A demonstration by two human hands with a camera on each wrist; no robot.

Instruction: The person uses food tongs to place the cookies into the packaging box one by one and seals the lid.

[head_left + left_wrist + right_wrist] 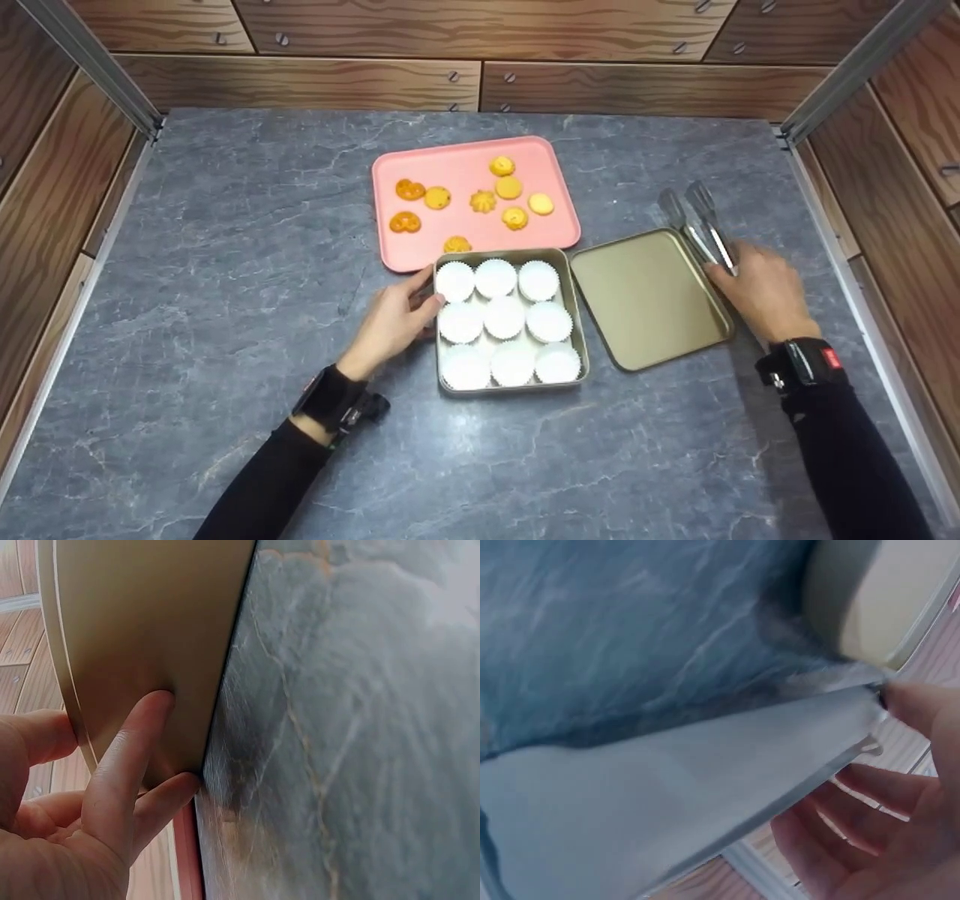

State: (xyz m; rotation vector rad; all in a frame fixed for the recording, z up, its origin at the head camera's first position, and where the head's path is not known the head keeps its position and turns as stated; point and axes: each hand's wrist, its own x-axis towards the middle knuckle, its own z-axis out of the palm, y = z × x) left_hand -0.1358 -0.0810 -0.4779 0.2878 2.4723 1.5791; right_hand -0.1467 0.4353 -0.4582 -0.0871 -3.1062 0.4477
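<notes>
My left hand [394, 322] holds the left side of a square gold baking tin [581, 352], thumb at the rim. In the left wrist view, fingers [124, 780] touch the tin's outer wall [150, 607]. Several white paper cups [504, 318] stand in rows inside the tin. At the right, my right hand [769, 292] pinches the handle end of metal tongs [701, 225], whose flat blades point away from me. Below the tongs lies a flat gold lid [649, 300], with the hand close to its right edge. The right wrist view is blurred, so the grip is unclear there.
Behind the tin lies a pink tray [457, 165] bearing several small cookies [484, 201] and two pretzel-shaped ones [405, 222]. The tray's front edge meets the tin. Wood-patterned panels [300, 82] and metal posts [97, 67] bound the grey marbled table [225, 262].
</notes>
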